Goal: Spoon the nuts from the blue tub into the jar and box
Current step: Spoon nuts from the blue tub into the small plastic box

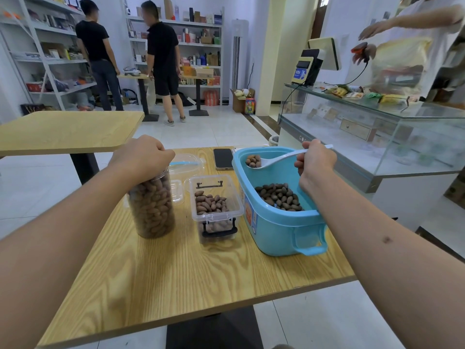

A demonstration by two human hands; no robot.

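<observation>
left hand (143,157) clamped atop clear nut-filled plastic jar (152,205) | right hand (315,161) gripping white plastic spoon (274,159) of nuts (253,161) over blue plastic tub (276,222) | tub label unreadable

Legible text: none; the printed label (249,217) on the side of the blue tub (274,230), the blue sticker (298,73) on the counter terminal (308,66) and the packaging on the far shelves (196,41) are all too small or blurred to read.
</observation>
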